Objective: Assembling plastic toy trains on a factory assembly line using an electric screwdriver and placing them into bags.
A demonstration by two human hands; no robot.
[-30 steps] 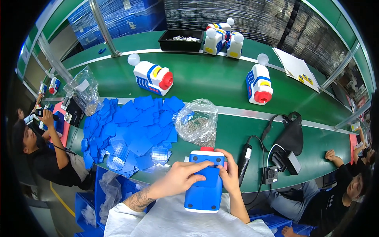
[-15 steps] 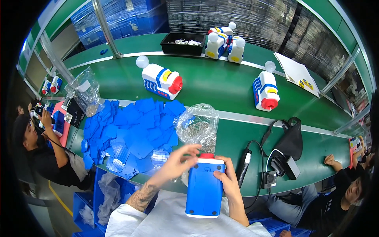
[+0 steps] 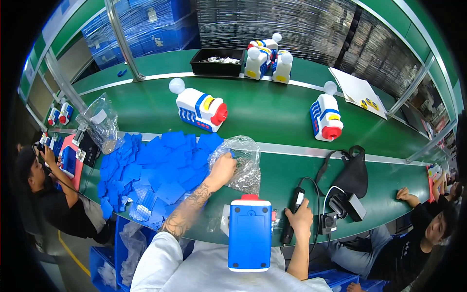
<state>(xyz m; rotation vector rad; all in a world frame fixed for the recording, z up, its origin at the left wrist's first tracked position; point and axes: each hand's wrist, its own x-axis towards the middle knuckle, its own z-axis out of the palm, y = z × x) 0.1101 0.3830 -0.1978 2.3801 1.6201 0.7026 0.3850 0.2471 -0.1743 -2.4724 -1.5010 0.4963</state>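
My left hand (image 3: 223,169) is at the mouth of a clear plastic bag (image 3: 247,168) of small metal screws. Its fingers are curled, and what they pinch, if anything, is hidden. My right hand (image 3: 300,217) is closed round a black electric screwdriver (image 3: 289,234) with a cable, on the bench to the right. Between my arms, at the bench's near edge, a toy body (image 3: 249,236) rests with its blue panel facing up. It has a white rim, a red end and dark round spots at its corners.
Blue flat pieces (image 3: 160,165) are heaped left of the bag. White toys (image 3: 200,109) stand on the green surface beyond. A black pouch (image 3: 354,173) and a power adapter (image 3: 356,207) lie at right. Co-workers (image 3: 63,190) sit on both sides. A black tray (image 3: 217,62) stands farther back.
My left hand has gone from beside the toy body up to the screw bag. My right hand has let go of the toy body and taken hold of the electric screwdriver.
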